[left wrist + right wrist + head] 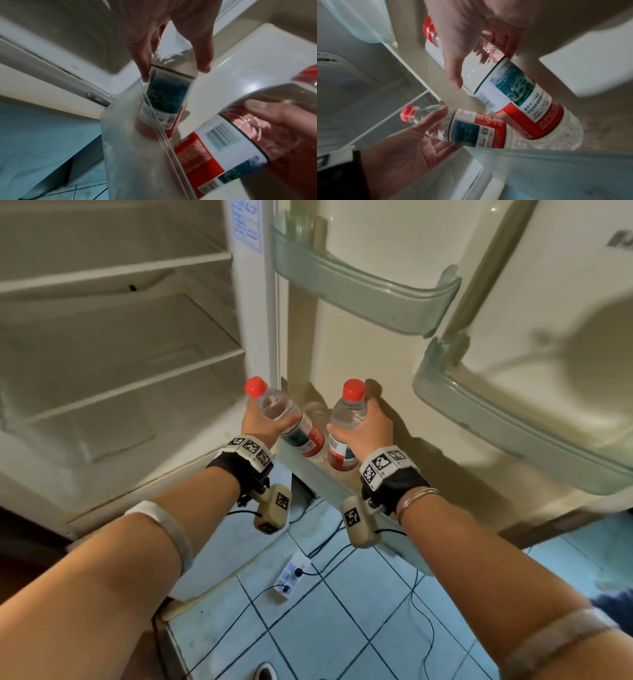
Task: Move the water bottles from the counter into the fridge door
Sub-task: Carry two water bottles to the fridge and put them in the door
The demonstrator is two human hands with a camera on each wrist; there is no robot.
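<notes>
Two clear water bottles with red caps and red-and-white labels are held over the bottom door shelf (329, 484) of the open fridge. My left hand (267, 419) grips the left bottle (291, 422) near its neck, tilted with the base toward the shelf. In the left wrist view my left hand (175, 73) has thumb and fingers round this bottle (169, 94), whose base shows behind the translucent shelf wall (133, 148). My right hand (363, 422) grips the right bottle (346, 419), nearly upright. The right wrist view shows my right hand (482, 69) round that bottle (513, 88), base down in the shelf.
Two more translucent door shelves (363, 285) (513, 433) hang higher on the door. The fridge's inner shelves (120, 392) are at the left. A white power strip (291, 577) and black cables lie on the blue tiled floor below.
</notes>
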